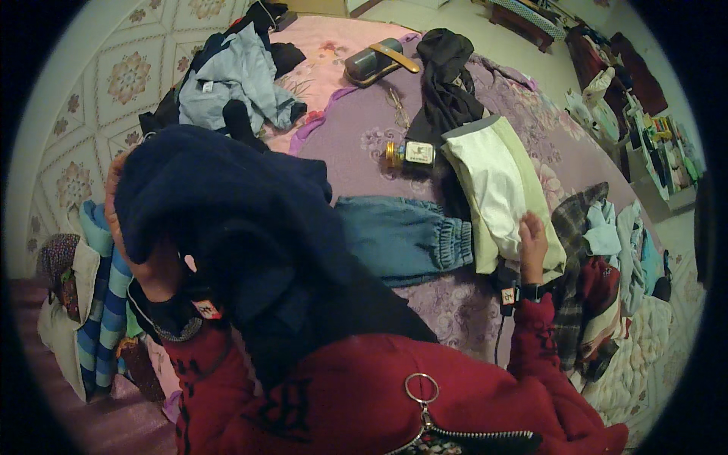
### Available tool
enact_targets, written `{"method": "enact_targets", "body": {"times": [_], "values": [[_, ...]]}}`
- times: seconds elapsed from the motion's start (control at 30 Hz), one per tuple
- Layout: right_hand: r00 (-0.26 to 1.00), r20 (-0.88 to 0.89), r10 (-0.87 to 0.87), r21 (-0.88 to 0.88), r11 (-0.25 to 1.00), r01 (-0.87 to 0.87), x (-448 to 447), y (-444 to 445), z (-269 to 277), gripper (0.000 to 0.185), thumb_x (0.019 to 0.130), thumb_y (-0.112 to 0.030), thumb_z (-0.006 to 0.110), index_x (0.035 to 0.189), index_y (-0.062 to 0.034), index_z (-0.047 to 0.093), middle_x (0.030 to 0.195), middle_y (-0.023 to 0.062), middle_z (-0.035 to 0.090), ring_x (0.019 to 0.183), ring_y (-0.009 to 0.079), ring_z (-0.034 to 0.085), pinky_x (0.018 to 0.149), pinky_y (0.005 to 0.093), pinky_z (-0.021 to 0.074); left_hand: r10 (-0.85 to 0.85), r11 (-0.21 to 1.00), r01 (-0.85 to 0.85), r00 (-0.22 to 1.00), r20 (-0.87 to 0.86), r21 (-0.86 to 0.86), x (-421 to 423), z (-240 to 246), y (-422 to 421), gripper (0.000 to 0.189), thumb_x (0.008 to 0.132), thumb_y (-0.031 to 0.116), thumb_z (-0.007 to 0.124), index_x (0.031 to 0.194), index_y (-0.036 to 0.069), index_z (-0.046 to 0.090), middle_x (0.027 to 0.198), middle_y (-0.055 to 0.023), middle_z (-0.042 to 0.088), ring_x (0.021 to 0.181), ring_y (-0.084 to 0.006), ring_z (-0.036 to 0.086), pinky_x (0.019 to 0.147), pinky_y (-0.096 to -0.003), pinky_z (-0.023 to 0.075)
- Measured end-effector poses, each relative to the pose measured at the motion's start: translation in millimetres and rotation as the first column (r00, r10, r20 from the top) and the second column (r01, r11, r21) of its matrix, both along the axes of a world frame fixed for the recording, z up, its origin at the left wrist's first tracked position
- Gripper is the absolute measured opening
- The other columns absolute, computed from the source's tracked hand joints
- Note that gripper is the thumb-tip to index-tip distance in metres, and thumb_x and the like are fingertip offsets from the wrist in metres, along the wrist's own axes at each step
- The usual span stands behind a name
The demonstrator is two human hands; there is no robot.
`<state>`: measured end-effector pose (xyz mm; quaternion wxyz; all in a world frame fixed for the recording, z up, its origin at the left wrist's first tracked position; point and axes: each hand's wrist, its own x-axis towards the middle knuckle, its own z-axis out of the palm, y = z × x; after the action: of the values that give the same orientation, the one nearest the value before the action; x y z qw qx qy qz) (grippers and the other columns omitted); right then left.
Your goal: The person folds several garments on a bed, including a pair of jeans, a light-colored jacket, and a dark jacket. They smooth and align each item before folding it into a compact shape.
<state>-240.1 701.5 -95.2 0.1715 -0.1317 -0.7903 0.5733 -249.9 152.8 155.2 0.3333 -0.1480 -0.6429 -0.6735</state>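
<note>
A bulky navy-blue garment (227, 170) is raised in front of me on the left, with my left hand (153, 270) gripping its outer side. Its dark cloth drapes down against my red top. On the right, my right hand (533, 242) lies on a folded white and pale-green garment (492, 187); whether the fingers pinch the cloth is not clear. Folded blue denim with an elasticated hem (398, 236) lies between the two, partly covered by the navy cloth. A black garment (449, 74) extends behind the white one and partly under it.
On the purple flowered bedspread (352, 136) lie a glass jar with a gold lid (412, 153), eyeglasses (397, 105) and a dark case with a tan strap (372, 60). A light-blue shirt (227, 79) is heaped at the far left. Several clothes, including a plaid one (569, 284), lie right.
</note>
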Motion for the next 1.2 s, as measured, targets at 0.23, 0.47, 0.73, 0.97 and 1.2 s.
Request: {"method": "enact_targets", "body": {"times": [0.23,0.47,0.73,0.97,1.2], "values": [[0.739,-0.028,0.673,-0.309,0.698,-0.646,12,-163,77,0.074,0.073,-0.014,0.072,0.137,-0.0089,0.033,0.133,0.0113,0.041,0.119,0.0228,0.045,0.094,0.0347,0.0416,-0.285,0.953,0.295,0.95,-0.13,0.064,45,15,3,0.033,0.09,0.009,0.044,0.12,-0.003,0.047,0.114,-0.0162,0.056,0.104,-0.0228,0.057,0.095,-0.0349,0.0445],[0.519,-0.064,0.852,0.029,0.521,-0.853,40,-258,84,0.088,0.069,-0.019,0.075,0.14,-0.0062,0.026,0.138,0.0154,0.037,0.124,0.0233,0.039,0.1,0.0339,0.0352,0.155,0.986,-0.159,0.986,-0.068,-0.059,90,14,10,0.03,0.087,0.006,0.048,0.116,-0.003,0.048,0.11,-0.0163,0.059,0.1,-0.0215,0.059,0.091,-0.0325,0.0472],[0.823,0.009,0.567,-0.005,0.824,-0.567,6,-273,99,0.033,0.073,-0.001,0.062,0.106,0.0013,0.06,0.098,0.0085,0.065,0.093,0.0151,0.058,0.083,0.0294,0.0446,0.011,0.973,-0.043,0.99,-0.14,-0.227,53,25,-25,0.029,0.088,0.005,0.046,0.116,-0.002,0.05,0.108,-0.0141,0.059,0.098,-0.0196,0.059,0.089,-0.0301,0.0468],[0.697,-0.54,0.472,-0.115,0.779,-0.617,-44,-244,184,0.031,0.083,-0.001,0.053,0.114,-0.0006,0.053,0.097,0.0029,0.06,0.086,0.0095,0.055,0.078,0.0244,0.0463,0.163,0.966,-0.114,0.965,0.205,-0.231,54,1,-130,0.025,0.091,0.01,0.044,0.112,0.0,0.053,0.106,-0.0093,0.058,0.096,-0.0176,0.057,0.088,-0.0281,0.0439],[0.736,0.223,0.639,-0.01,0.757,-0.654,15,-231,101,0.039,0.078,0.004,0.051,0.117,-0.002,0.054,0.096,0.0036,0.06,0.067,0.0088,0.056,0.057,0.0221,0.0481,0.199,0.943,0.078,0.644,0.739,-0.322,133,-161,-140,0.021,0.091,0.011,0.045,0.106,0.004,0.057,0.099,-0.0036,0.058,0.09,-0.0146,0.055,0.084,-0.0264,0.0425]]}}
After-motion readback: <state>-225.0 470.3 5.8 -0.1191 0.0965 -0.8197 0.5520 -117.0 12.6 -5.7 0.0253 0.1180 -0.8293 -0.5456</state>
